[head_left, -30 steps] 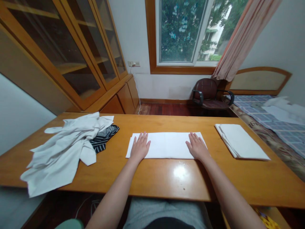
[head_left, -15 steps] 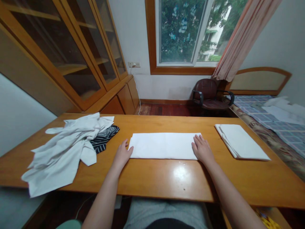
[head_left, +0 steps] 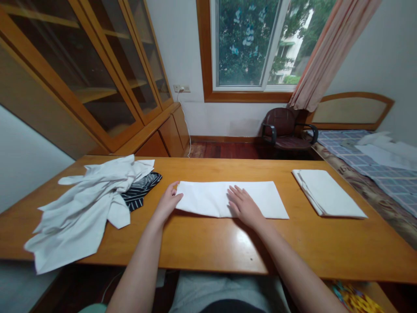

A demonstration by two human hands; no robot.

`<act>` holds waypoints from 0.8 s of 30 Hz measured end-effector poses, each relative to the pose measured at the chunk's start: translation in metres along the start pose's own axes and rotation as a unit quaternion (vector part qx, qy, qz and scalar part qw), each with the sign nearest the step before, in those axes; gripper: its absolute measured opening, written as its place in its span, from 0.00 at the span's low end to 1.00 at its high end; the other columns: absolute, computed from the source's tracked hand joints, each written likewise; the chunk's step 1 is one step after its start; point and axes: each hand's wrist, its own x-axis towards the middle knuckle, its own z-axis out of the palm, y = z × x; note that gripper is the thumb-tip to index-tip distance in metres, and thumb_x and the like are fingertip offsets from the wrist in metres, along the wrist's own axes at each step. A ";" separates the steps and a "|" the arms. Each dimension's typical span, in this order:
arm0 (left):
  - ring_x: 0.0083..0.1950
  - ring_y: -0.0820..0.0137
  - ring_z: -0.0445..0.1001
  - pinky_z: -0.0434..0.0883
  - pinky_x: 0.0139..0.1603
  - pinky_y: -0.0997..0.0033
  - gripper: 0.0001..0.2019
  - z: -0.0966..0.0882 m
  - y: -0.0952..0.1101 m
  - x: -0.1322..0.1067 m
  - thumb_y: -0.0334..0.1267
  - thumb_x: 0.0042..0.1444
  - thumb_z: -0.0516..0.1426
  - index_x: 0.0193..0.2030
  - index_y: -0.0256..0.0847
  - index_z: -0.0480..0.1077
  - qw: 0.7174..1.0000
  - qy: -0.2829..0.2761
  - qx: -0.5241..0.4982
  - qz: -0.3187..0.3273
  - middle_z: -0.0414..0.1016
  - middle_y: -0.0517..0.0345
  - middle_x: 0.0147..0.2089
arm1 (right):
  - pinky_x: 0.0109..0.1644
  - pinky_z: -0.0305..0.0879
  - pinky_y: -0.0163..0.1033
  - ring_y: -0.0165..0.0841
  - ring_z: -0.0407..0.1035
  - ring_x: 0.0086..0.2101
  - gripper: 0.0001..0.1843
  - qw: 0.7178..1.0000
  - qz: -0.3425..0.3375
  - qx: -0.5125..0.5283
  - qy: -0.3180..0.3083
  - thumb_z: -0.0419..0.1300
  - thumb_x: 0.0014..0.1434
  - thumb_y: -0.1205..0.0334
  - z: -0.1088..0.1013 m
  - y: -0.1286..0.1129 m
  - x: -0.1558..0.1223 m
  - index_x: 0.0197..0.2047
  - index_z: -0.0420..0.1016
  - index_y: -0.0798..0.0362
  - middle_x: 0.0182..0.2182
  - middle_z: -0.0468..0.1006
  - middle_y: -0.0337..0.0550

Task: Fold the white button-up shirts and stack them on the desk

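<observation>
A white cloth, folded into a long flat strip, lies crosswise on the wooden table in front of me. My left hand grips its left end, thumb on top and fingers underneath, and that end is slightly lifted. My right hand rests flat near the middle of the strip, fingers spread. The cloth's right end lies flat on the table beyond that hand.
Left on the table is a crumpled heap of white cloth with a black-and-white striped cloth beside it. A folded white cloth stack lies at right. Beyond are a chair, a bed and a glass-door cabinet.
My right hand has slid left from the cloth's right end to its middle. My left hand has taken hold of the left end and raised it a little.
</observation>
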 end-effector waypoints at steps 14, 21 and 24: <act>0.35 0.70 0.68 0.64 0.33 0.74 0.17 0.023 0.075 -0.005 0.44 0.52 0.62 0.47 0.41 0.73 0.981 -0.131 -0.025 0.139 0.71 0.60 0.35 | 0.72 0.43 0.61 0.48 0.49 0.70 0.31 0.997 0.001 -0.042 -0.064 0.47 0.72 0.52 0.032 -0.041 0.034 0.74 0.54 0.53 0.72 0.56 0.49; 0.35 0.69 0.73 0.68 0.33 0.73 0.24 0.021 0.063 -0.004 0.42 0.45 0.65 0.51 0.42 0.68 0.980 -0.116 -0.160 0.033 0.76 0.58 0.41 | 0.71 0.45 0.62 0.48 0.50 0.70 0.32 0.998 -0.020 -0.036 -0.048 0.43 0.73 0.48 0.032 -0.060 0.046 0.75 0.51 0.50 0.73 0.50 0.46; 0.40 0.65 0.77 0.71 0.37 0.70 0.26 0.014 0.040 -0.001 0.40 0.44 0.64 0.51 0.41 0.68 0.977 -0.097 -0.192 0.006 0.77 0.54 0.47 | 0.73 0.42 0.59 0.45 0.49 0.70 0.31 0.995 -0.055 -0.041 -0.072 0.43 0.73 0.49 0.040 -0.062 0.047 0.72 0.57 0.55 0.72 0.54 0.49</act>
